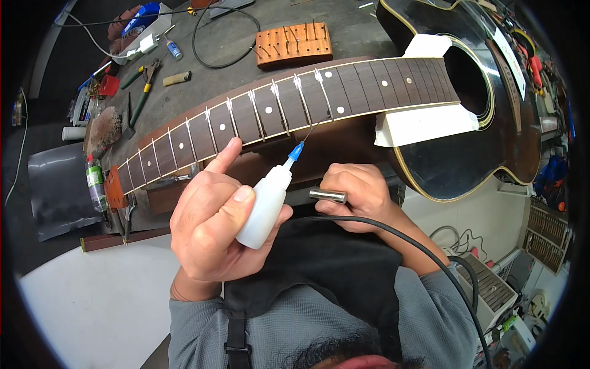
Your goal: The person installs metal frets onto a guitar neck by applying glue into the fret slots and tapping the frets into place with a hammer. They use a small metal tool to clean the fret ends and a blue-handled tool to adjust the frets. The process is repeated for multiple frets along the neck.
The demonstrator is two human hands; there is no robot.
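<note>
A black acoustic guitar (424, 172) lies across the bench with its neck pointing left. Its dark fretboard (362, 86) has pale dots; whitish residue marks several fret lines, while toward the body the fret lines look thin and dark. My left hand (212, 221) is closed around a white squeeze bottle (264, 212) with a blue needle tip (297, 151). The thin needle reaches over the fretboard near a fret end; contact is unclear. In my right hand (359, 194), near the neck's lower side, I grip a shiny metal cylinder (327, 195). A black hose (393, 227) runs beside that hand.
White paper masking (424, 126) covers parts of the guitar top beside the fretboard. Behind the neck stands a wooden block (294, 44) holding metal pieces. Pliers (146, 86), a hammer (129, 120) and a green-labelled bottle (94, 181) lie at left. A cable loop (195, 37) rests farther back.
</note>
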